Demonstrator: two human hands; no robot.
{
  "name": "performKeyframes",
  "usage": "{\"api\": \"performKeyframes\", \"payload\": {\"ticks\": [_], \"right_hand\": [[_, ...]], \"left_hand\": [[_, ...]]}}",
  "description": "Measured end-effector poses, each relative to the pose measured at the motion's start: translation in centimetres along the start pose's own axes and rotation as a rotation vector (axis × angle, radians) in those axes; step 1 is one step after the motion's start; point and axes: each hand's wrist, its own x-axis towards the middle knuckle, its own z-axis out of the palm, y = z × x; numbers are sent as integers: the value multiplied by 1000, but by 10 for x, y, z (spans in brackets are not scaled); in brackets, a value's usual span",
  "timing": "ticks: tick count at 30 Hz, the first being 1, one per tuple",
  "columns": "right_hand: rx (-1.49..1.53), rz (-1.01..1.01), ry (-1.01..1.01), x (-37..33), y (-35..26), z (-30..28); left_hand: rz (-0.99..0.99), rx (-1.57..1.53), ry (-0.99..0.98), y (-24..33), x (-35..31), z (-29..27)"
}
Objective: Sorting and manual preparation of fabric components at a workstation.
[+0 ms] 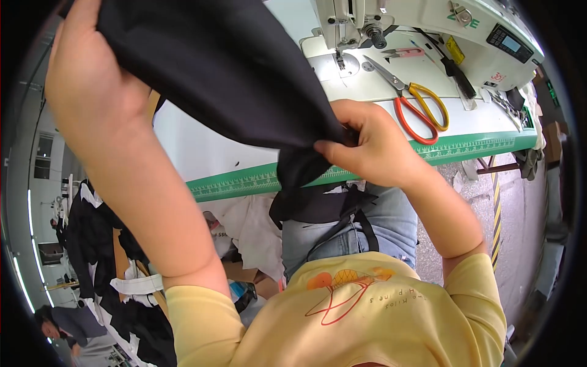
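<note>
A long piece of black fabric (pixel 220 67) is stretched between my two hands above the table, running from the upper left down to the middle. My right hand (pixel 367 140) pinches its narrow gathered end between thumb and fingers, and a loose fold droops over the table's front edge. Raised at the upper left, my left hand (pixel 82 55) grips the other end; its fingertips are partly hidden and cut off by the picture's edge. More black cloth (pixel 318 206) lies across my lap.
A sewing machine (pixel 428 18) stands at the back right. Scissors (pixel 403 92) with red and yellow handles, pink thread snips (pixel 403 53) and a black-handled tool (pixel 458 76) lie beside it. A green ruler strip (pixel 238 181) edges the table. Black garments (pixel 92 238) hang at left.
</note>
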Motion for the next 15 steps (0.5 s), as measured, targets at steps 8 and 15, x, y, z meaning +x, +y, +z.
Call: {"api": "performKeyframes", "payload": {"ticks": [8,15], "right_hand": [[50,142,118,-3,32,-14],[1179,297,34,-8,43,-26]], "left_hand": [[-224,-66,202,-22,37,-51],[-378,-164,241,-63,22,-121]]}}
